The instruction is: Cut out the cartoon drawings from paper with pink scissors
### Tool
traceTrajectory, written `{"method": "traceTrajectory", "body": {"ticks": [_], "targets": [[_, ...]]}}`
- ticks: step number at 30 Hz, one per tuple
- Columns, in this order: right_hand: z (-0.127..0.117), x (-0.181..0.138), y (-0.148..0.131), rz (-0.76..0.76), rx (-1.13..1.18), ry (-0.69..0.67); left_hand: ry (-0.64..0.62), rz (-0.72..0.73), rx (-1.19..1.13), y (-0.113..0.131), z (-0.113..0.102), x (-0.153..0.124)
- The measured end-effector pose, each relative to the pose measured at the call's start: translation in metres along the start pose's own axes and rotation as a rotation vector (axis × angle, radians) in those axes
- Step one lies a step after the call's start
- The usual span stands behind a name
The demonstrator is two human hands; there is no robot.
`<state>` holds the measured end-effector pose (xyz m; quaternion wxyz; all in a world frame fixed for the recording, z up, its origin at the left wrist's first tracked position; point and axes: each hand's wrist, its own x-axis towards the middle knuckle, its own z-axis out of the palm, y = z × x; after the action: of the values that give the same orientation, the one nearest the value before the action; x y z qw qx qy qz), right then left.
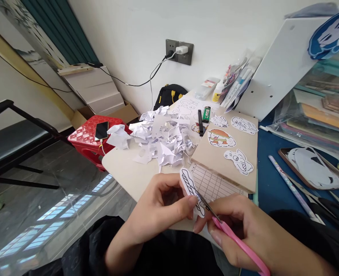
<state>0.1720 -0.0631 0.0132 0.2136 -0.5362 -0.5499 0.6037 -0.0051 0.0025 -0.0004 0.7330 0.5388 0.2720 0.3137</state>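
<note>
Between the thumb and fingers of my left hand [160, 207] is a small paper cutout [189, 184] with a black line drawing, held upright and slightly tilted. My right hand [238, 222] grips a pair of scissors [235, 239] with pink handles. The scissor blades lie against the right edge of the cutout; whether they are parted I cannot tell. Beyond my hands, a flat tan board [215, 153] bears several cutouts, among them a coloured burger-like animal [221, 138] and a black-and-white figure [239, 161]. A gridded sheet [209, 180] shows under the board's near edge.
A heap of white paper scraps [166, 134] covers the table's left part. Behind the board lie a green glue stick [206, 114] and a black cutter [201, 122]. A phone [102, 131] rests on a red stool [83, 134]. At right are a pencil [292, 188] and black-handled scissors [327, 209].
</note>
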Motion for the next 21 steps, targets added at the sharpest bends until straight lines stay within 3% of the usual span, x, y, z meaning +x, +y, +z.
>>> {"method": "traceTrajectory", "body": {"ticks": [6, 16, 21], "targets": [[0.0012, 0.0014, 0.0038, -0.007, 0.004, 0.018, 0.001, 0.047, -0.074, 0.0009, 0.0038, 0.0017], [0.0, -0.0001, 0.0022, -0.015, 0.004, 0.03, 0.114, 0.009, -0.063, -0.0014, 0.0027, 0.0011], [0.0039, -0.0034, -0.0048, 0.016, 0.081, 0.082, 0.085, 0.048, -0.108, 0.0001, 0.0058, 0.0017]]}}
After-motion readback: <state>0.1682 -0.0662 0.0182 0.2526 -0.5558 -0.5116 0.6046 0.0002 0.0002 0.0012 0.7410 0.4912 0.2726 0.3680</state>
